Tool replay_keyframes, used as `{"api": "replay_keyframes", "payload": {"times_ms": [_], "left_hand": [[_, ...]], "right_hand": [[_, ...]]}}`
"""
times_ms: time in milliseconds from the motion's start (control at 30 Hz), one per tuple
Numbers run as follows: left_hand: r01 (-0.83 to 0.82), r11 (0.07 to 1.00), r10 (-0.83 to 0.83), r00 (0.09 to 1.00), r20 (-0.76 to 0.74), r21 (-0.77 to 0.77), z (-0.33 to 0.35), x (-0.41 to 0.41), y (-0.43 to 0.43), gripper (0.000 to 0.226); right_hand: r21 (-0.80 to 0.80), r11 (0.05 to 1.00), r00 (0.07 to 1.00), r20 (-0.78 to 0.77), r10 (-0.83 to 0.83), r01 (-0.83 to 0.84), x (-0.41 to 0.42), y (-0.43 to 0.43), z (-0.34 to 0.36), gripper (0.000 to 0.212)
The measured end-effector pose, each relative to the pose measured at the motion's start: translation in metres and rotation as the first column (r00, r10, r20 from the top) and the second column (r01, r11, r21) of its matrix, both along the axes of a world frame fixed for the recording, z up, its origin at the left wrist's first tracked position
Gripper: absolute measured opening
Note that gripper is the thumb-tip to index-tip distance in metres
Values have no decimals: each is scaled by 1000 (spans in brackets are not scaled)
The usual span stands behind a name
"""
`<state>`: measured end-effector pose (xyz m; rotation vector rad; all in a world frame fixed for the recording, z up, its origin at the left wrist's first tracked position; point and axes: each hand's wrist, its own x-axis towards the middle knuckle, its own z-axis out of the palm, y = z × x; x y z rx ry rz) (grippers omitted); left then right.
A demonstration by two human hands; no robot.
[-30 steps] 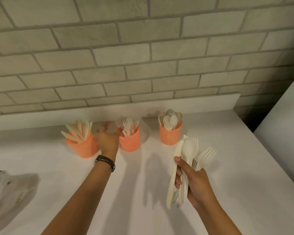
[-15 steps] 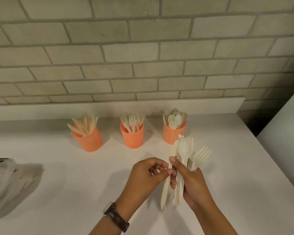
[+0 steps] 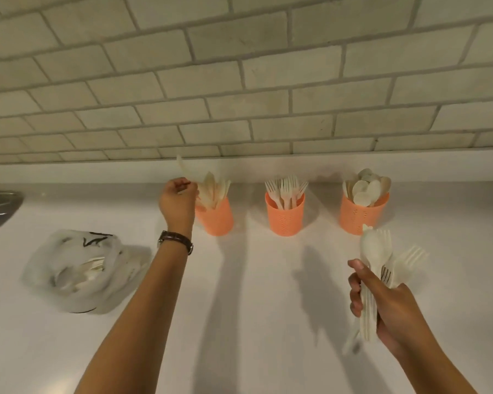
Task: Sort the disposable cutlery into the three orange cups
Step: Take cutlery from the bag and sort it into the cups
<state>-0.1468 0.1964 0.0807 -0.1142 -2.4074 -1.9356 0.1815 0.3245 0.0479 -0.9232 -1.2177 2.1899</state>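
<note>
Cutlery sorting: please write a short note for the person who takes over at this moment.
Left hand: shut on a knife, at the knife cup.
Right hand: shut on a mixed bundle of spoons and forks.
Cups: knives left, fork cup middle, spoon cup right; all partly filled.
Left: drop this knife, sort the bundle, then the bag, which holds more cutlery.

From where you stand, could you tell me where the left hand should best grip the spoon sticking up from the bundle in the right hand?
Probably by the spoon bowl or the neck just below it, pinched from above. Its handle is buried in the right hand among the other pieces, while the bowl stands clear above the fingers, with fork tines fanned out to its right.
</note>
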Motion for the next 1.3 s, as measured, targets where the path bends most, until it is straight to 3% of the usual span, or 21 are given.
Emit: {"api": "replay_keyframes", "payload": {"times_ms": [133, 233, 300, 367, 467, 533, 567, 667, 967, 1167, 1300], "left_hand": [[14, 996, -7, 997, 71, -94, -25, -14, 8, 18], [40, 980, -10, 988, 155, -192, -40, -12, 11, 42], [-57, 983, 76, 992, 104, -173, -36, 0, 12, 57], [-81, 993, 85, 995, 45, -87, -24, 29, 17, 51], [193, 978, -193, 981, 16, -82, -6, 96, 32, 21], [477, 868, -474, 879, 56, -141, 0, 146, 40, 2], [597, 787, -592, 802, 87, -156, 2, 169, 43, 5], [765, 624, -757, 643, 119, -160, -2, 221, 54, 5], [766, 642, -747, 634, 200, -30, 6, 247, 74, 14], [810, 579, -798, 540, 268, 92, 8, 242, 70, 11], [768, 561, -816, 450, 364, 308, 9, 232, 68, 5]], "right_hand": [[-3, 1000, 1000, 5, -15, 15, 0, 0, 0, 74], [-12, 999, 999, 13, -36, 36, 4, 1, 2, 52], [-20, 998, 998, 15, -54, 55, 6, 3, 3, 41], [-18, 998, 998, 15, -66, 67, 7, 4, 3, 40], [-21, 997, 997, 14, -78, 78, 7, 4, 3, 43], [-40, 995, 995, 1, -95, 95, 5, 2, 3, 44], [-48, 993, 994, -5, -110, 109, 4, 1, 3, 44], [-30, 987, 988, 9, -157, 157, 3, -2, 5, 51], [163, 969, 976, 80, -200, 185, 7, -6, 14, 64], [143, 976, 982, 72, -173, 161, 8, -7, 14, 60], [165, 976, 983, 94, -156, 139, 13, -3, 16, 59]]}}
